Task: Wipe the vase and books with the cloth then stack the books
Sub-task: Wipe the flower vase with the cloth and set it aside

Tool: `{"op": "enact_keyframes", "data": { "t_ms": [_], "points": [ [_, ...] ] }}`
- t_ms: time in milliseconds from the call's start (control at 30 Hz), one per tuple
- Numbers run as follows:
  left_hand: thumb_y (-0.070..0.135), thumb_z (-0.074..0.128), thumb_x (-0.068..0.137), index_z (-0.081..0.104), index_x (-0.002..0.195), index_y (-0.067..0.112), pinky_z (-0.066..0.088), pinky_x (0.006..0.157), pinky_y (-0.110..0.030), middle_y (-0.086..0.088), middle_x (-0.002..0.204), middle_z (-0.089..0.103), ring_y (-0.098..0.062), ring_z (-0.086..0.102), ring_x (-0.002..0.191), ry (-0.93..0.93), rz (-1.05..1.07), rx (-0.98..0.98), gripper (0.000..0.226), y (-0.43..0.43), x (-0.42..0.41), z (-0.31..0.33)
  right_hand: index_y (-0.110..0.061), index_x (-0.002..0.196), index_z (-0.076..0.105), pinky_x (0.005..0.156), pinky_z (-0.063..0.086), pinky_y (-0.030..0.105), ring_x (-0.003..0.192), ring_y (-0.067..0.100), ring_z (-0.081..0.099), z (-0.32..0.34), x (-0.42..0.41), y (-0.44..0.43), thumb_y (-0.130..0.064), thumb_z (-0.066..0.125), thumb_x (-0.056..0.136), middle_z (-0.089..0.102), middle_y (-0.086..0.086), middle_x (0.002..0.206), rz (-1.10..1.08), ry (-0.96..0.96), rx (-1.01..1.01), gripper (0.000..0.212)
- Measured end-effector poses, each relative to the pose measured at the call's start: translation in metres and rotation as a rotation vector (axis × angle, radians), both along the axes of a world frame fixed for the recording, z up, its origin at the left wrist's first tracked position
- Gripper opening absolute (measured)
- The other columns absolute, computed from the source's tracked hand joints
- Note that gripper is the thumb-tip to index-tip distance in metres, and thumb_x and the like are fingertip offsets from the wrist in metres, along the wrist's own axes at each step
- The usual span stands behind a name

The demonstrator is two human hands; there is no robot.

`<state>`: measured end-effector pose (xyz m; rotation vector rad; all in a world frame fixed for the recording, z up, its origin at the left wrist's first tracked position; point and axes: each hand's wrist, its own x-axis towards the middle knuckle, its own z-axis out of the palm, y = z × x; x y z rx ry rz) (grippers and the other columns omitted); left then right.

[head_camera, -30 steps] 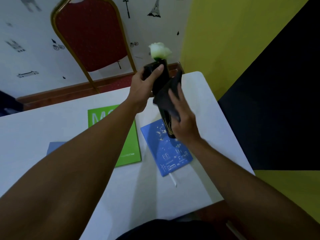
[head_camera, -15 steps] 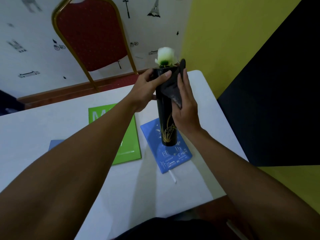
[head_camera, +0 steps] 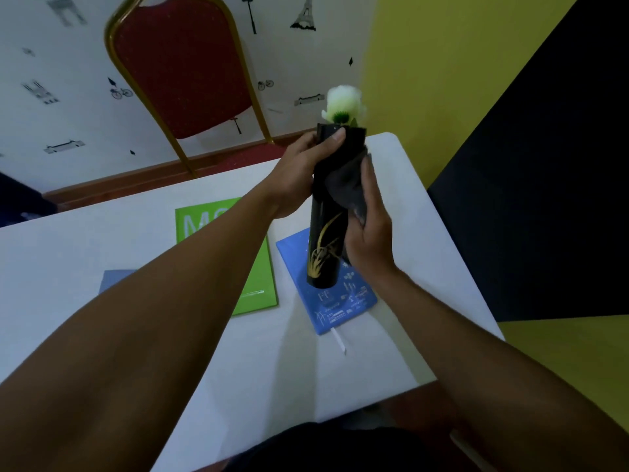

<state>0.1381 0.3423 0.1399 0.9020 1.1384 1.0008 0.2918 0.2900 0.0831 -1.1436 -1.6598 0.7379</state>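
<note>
A tall black vase (head_camera: 326,240) with a gold plant motif and a white flower (head_camera: 343,103) is held up above the table. My left hand (head_camera: 299,172) grips its upper part, thumb near the rim. My right hand (head_camera: 369,229) presses a dark grey cloth (head_camera: 347,189) against the vase's right side. Under the vase lies a blue book (head_camera: 335,301) with white drawings. A green book (head_camera: 252,267) lies to its left, partly hidden by my left forearm. A pale blue book (head_camera: 114,279) shows at the left, mostly covered by that arm.
The white table (head_camera: 425,233) ends close on the right and near side. A red chair with a gold frame (head_camera: 177,63) stands behind the table. A yellow and black wall (head_camera: 476,97) rises at the right. A white ribbon marker (head_camera: 338,340) sticks out of the blue book.
The vase has turned more upright and come a little lower. My right hand with the cloth has slid down the vase's side from near the rim.
</note>
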Motion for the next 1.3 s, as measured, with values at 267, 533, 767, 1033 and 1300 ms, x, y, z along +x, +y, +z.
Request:
{"op": "enact_keyframes", "data": {
  "t_ms": [267,533,767,1033,1300],
  "points": [
    [0.049,0.047,0.105,0.056,0.139,0.016,0.061,0.086,-0.033,-0.003,0.128,0.071,-0.012,0.072,0.111,0.106,-0.036,0.055,0.048,-0.004,0.017,0.013,-0.007,0.159,0.031,0.123,0.038,0.042,0.154,0.026,0.035,0.013,0.002,0.02,0.005,0.045,0.102,0.036,0.015,0.165,-0.044,0.019,0.012,0.06],
    [0.048,0.047,0.105,0.064,0.125,0.019,0.053,0.104,-0.037,-0.005,0.124,0.074,-0.017,0.07,0.116,0.033,0.099,0.067,0.039,0.001,0.011,0.017,0.005,0.151,0.042,0.127,0.023,0.055,0.157,0.046,0.011,-0.039,0.028,-0.029,0.019,0.049,0.091,0.026,0.023,0.165,0.293,-0.483,0.349,0.063],
    [0.056,0.046,0.103,0.062,0.132,0.007,0.057,0.095,-0.038,-0.014,0.122,0.074,-0.027,0.072,0.113,0.081,-0.009,0.025,0.058,-0.001,0.016,0.011,0.007,0.153,0.039,0.129,0.019,0.031,0.157,0.044,0.014,0.005,0.017,-0.002,0.016,0.048,0.094,0.023,0.029,0.165,0.139,-0.365,0.26,0.06],
    [0.062,0.037,0.102,0.063,0.132,0.025,0.056,0.095,-0.035,-0.005,0.135,0.068,-0.02,0.067,0.122,0.054,-0.012,0.002,0.053,0.005,-0.002,0.021,0.002,0.137,0.062,0.122,0.032,0.059,0.152,0.052,0.023,-0.034,0.043,-0.024,0.015,0.047,0.085,0.042,0.026,0.156,0.563,-0.552,0.428,0.056],
    [0.056,0.027,0.107,0.056,0.142,0.014,0.049,0.106,-0.037,-0.009,0.134,0.067,-0.021,0.066,0.123,-0.047,-0.039,0.047,0.061,0.009,0.013,0.023,0.001,0.154,0.039,0.128,0.027,0.046,0.159,0.037,0.014,0.006,0.016,-0.008,0.023,0.044,0.092,0.017,0.023,0.169,0.179,-0.206,0.08,0.067]
  ]
}}
